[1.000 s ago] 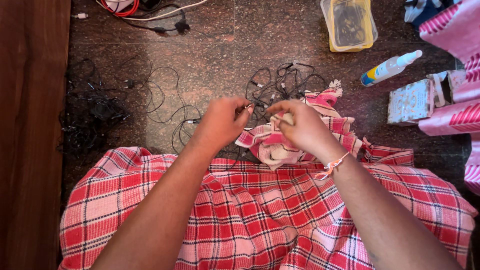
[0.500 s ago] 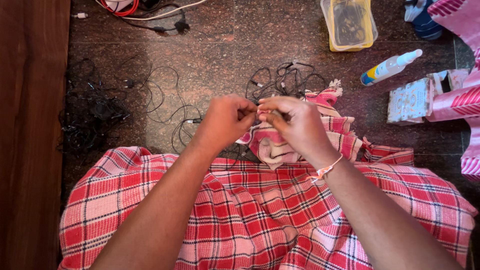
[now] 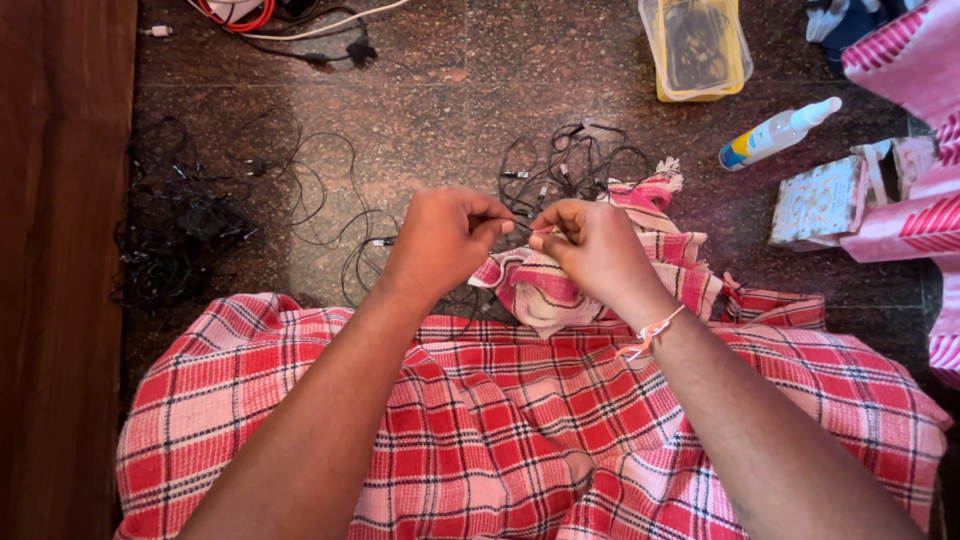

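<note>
We see the left hand point(image 3: 445, 235) and right hand point(image 3: 590, 245) pinching a thin black cable point(image 3: 520, 222) with closed fingers; its short stretch runs left to right between them, above a striped cloth point(image 3: 600, 280) on the stone floor point(image 3: 450, 110).

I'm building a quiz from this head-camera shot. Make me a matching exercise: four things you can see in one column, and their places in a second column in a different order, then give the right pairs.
Things:
1. thin black wire
2. clear plastic tub
3. spray bottle
4. tangled heap of black cables

Places:
A. lying on the floor at the right, beside a small printed box
B. on the floor at the far left, next to the wooden panel
C. at the top edge of the view, right of centre
D. pinched between the left hand and the right hand

Pairs: 1-D, 2-C, 3-A, 4-B
</note>
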